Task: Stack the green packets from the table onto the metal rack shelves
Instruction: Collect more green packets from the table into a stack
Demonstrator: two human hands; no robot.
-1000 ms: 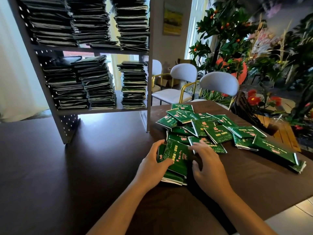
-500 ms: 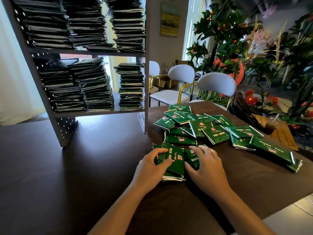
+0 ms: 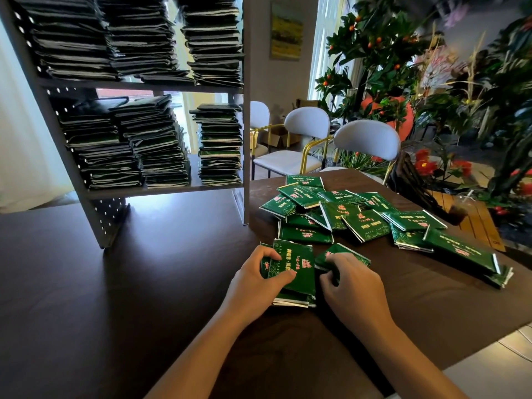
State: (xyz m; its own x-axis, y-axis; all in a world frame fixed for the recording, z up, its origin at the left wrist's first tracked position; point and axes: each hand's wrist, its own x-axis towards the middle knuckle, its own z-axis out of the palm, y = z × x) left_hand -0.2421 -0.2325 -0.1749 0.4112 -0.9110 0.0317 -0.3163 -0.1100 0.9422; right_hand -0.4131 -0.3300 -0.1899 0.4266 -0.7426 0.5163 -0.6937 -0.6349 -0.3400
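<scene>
left hand [image 3: 253, 279] grip curled on small packet stack [image 3: 293, 275], near worktop [image 3: 144, 283] front | right hand [image 3: 349, 283] grip pinching single green packet [image 3: 339, 256] beside stack | loose packets [image 3: 359, 217] behind | metal rack [image 3: 138, 87] far-left

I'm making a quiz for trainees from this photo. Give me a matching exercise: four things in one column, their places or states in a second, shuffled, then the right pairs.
Things:
1. left hand
2. right hand
3. metal rack
4. loose packets

Places or states:
A. scattered on the table, beyond the hands
B. grips a small pile of packets
C. shelves filled with stacked packets
D. curled on a single packet

Pairs: 1-B, 2-D, 3-C, 4-A
</scene>
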